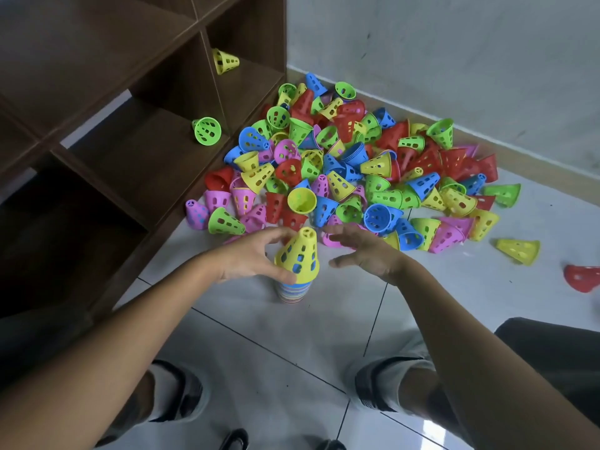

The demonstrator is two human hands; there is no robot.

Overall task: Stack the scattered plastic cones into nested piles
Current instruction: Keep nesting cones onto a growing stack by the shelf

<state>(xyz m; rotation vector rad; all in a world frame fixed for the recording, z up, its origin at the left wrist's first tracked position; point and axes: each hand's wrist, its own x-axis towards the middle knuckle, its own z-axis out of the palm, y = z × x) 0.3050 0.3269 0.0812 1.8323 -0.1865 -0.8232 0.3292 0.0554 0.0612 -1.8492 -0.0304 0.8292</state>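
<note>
Left hand [250, 258] gripping yellow cone [297, 254] atop stack [292, 292], right hand [367, 254] just beside

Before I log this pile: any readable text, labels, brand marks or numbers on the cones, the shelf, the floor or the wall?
None: no readable text, label, brand or number shows anywhere.
Yellow cone on the nested stack: only cut-out holes.
Cone heap: no markings legible.
Wooden shelf: bare.
Wall: only scuffs.
Shoes: pattern, no readable lettering.

Bare forearms; grey shorts [389, 362]; dark sandals [235, 440].
</note>
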